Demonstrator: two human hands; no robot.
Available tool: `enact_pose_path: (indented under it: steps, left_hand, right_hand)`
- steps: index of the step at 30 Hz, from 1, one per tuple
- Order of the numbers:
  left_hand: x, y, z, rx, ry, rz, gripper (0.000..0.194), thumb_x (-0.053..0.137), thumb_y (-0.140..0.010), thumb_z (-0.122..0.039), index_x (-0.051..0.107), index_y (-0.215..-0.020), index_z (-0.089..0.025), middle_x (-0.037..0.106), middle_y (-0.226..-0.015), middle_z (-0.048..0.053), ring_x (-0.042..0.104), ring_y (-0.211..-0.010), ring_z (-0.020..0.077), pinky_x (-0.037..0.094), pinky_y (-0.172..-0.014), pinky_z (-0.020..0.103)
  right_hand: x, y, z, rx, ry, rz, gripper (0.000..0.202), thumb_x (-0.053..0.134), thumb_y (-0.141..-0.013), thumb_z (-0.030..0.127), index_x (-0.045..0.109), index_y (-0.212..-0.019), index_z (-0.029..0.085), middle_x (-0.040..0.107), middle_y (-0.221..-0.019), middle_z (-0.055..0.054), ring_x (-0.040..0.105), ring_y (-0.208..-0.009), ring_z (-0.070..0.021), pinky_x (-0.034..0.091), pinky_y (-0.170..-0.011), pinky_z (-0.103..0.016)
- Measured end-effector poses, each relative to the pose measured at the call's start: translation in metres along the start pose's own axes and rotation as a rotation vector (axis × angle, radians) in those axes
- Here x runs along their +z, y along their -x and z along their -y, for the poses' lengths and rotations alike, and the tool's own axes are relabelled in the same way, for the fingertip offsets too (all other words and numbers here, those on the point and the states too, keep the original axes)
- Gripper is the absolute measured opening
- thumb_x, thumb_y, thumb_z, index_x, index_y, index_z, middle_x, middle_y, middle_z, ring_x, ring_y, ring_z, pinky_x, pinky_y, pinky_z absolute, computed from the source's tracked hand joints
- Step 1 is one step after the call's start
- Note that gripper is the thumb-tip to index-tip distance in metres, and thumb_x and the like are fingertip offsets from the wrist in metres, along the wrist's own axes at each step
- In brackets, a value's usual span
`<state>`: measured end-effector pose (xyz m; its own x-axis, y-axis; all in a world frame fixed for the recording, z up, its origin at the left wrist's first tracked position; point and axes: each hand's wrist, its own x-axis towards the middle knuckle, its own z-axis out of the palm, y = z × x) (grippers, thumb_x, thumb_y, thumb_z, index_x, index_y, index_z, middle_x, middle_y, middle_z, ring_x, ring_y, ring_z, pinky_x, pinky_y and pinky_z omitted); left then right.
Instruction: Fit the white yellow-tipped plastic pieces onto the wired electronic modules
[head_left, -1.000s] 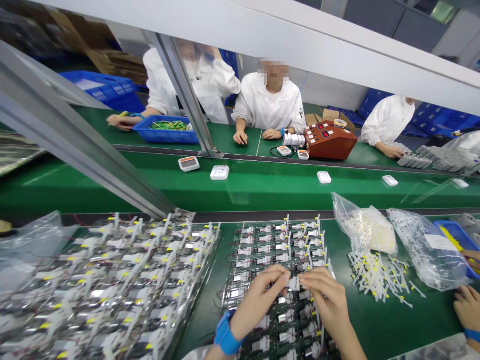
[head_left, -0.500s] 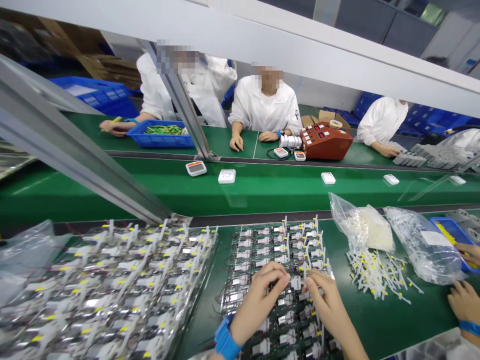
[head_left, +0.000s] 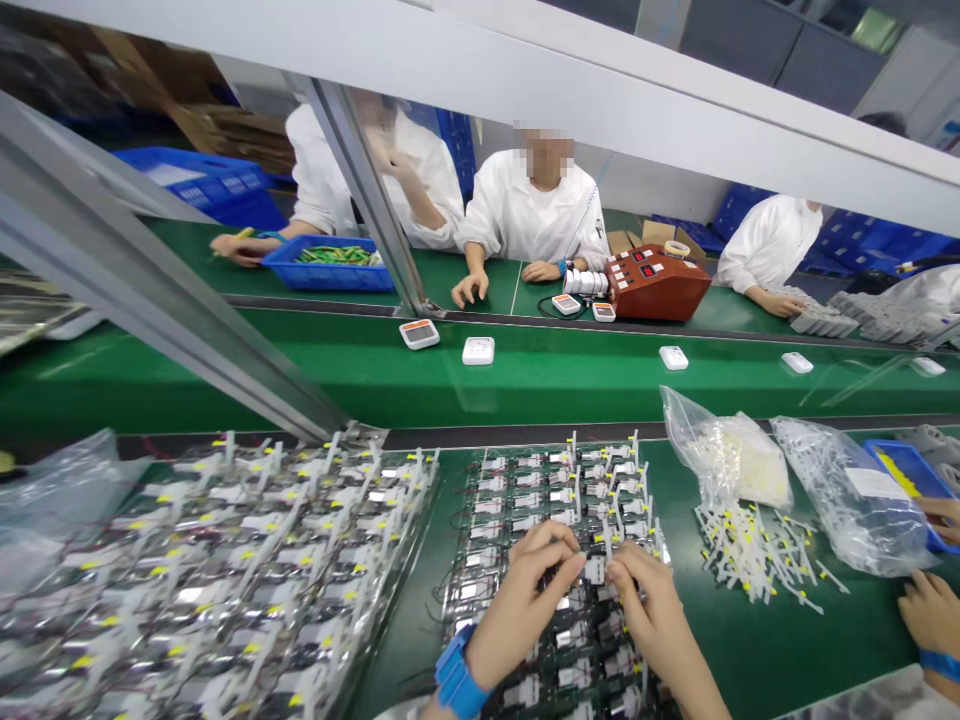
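Observation:
Both my hands work close together over a tray [head_left: 459, 600] of small motor-like assemblies with thin dark wires. My left hand [head_left: 525, 590], with a blue wristband [head_left: 459, 672], has its thumb and index finger pinched together. Opposite it, my right hand [head_left: 651, 597] is also closed in a pinch. A small white block-like part [head_left: 595, 570] shows between the two sets of fingertips. What each pinch holds is hidden by the fingers. White strips with yellow ends stick up from some assemblies in the far rows and right-hand column.
To the left lies another tray [head_left: 217, 600] of assemblies with white strips. Loose yellow-tipped white strips [head_left: 757, 550] are piled at right by plastic bags [head_left: 847, 500]. A conveyor [head_left: 360, 375] carries white square devices [head_left: 478, 351]. Metal posts [head_left: 367, 190] rise ahead. A co-worker's hand [head_left: 934, 610] is at right.
My fingertips have drawn slightly closer around the white part. The devices on the conveyor have shifted right. Across the line, one person's hand has come up near the face.

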<state>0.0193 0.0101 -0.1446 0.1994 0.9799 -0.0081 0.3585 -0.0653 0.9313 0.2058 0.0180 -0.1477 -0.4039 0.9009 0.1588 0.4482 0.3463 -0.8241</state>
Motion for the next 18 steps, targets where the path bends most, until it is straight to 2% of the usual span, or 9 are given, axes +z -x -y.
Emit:
enact_pose_path:
  steps: [6, 10, 13, 15, 18]
  left_hand:
    - [-0.002, 0.001, 0.002, 0.003, 0.000, 0.006, 0.035, 0.044, -0.097, -0.035, 0.058, -0.069, -0.019, 0.058, -0.093, 0.004, 0.055, -0.094, 0.0204, 0.041, -0.087, 0.034]
    - [-0.007, 0.003, 0.003, -0.006, -0.137, -0.044, 0.031, 0.049, -0.094, -0.036, 0.063, -0.071, -0.021, 0.062, -0.100, 0.004, 0.055, -0.102, 0.0241, 0.038, -0.093, 0.041]
    - [-0.011, 0.005, 0.007, 0.004, -0.210, -0.016, 0.018, 0.059, -0.090, -0.041, 0.070, -0.088, -0.027, 0.066, -0.104, 0.003, 0.055, -0.106, 0.0261, 0.037, -0.095, 0.044]
    - [-0.011, 0.005, 0.010, 0.011, -0.232, 0.032, 0.023, 0.067, -0.083, -0.046, 0.069, -0.101, -0.030, 0.068, -0.105, 0.003, 0.057, -0.107, 0.0266, 0.037, -0.096, 0.045]
    - [-0.005, 0.005, 0.018, 0.030, -0.297, 0.065, 0.028, 0.071, -0.081, -0.044, 0.068, -0.105, -0.031, 0.070, -0.105, 0.002, 0.059, -0.106, 0.0263, 0.036, -0.096, 0.046]
  right_hand:
    - [0.002, -0.001, 0.001, -0.012, 0.055, 0.000, 0.030, 0.034, -0.101, 0.023, 0.038, -0.071, 0.022, 0.047, -0.069, 0.000, 0.048, -0.068, -0.0164, 0.033, -0.063, -0.027]
    - [0.002, -0.002, -0.002, 0.017, 0.048, 0.053, 0.030, 0.033, -0.101, 0.023, 0.040, -0.072, 0.022, 0.050, -0.072, 0.000, 0.049, -0.068, -0.0161, 0.034, -0.063, -0.026]
    - [0.002, -0.003, -0.006, 0.038, 0.031, 0.037, 0.030, 0.033, -0.101, 0.023, 0.040, -0.073, 0.022, 0.051, -0.073, 0.000, 0.049, -0.068, -0.0155, 0.035, -0.062, -0.026]
    - [0.003, -0.003, -0.007, 0.039, 0.041, 0.034, 0.029, 0.033, -0.102, 0.023, 0.042, -0.074, 0.021, 0.052, -0.074, 0.000, 0.051, -0.070, -0.0156, 0.035, -0.064, -0.025]
    - [0.007, -0.003, -0.008, 0.048, 0.082, 0.070, 0.027, 0.035, -0.101, 0.023, 0.044, -0.076, 0.021, 0.053, -0.076, 0.000, 0.053, -0.072, -0.0158, 0.036, -0.066, -0.025]
